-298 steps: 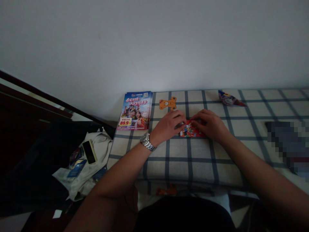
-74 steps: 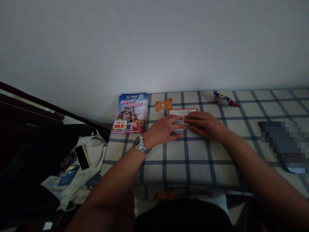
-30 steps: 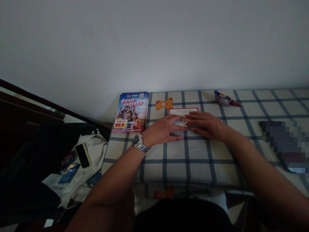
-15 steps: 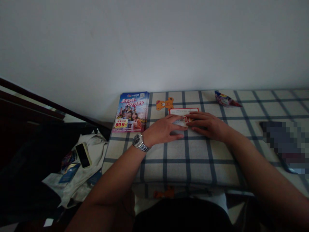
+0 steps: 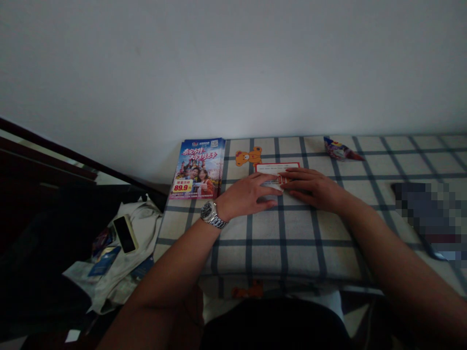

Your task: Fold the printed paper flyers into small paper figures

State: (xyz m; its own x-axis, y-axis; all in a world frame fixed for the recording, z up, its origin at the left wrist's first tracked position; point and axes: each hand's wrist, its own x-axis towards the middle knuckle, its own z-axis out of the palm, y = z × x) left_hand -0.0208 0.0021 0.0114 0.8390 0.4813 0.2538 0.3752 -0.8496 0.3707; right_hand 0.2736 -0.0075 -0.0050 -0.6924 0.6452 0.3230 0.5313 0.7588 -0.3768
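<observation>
A folded paper leaflet (image 5: 270, 168), white with a red border, lies on the checked tablecloth (image 5: 284, 228). My left hand (image 5: 248, 195), with a metal watch on its wrist, rests flat on the leaflet's left part, fingers stretched out. My right hand (image 5: 310, 187) lies flat on its right part, fingertips meeting those of the left hand near the middle. Most of the leaflet is hidden under both hands.
A stack of colourful flyers (image 5: 197, 167) lies at the table's back left, against the wall. A folded paper shape (image 5: 339, 149) sits at the back right. A blurred-out dark object (image 5: 430, 214) is on the right. Left of the table, a phone (image 5: 124, 234) rests on a bag.
About ten seconds ago the hands pressed a smaller red folded piece; the paper since shows a white, red-bordered face. Over the last second the hands have barely moved.
</observation>
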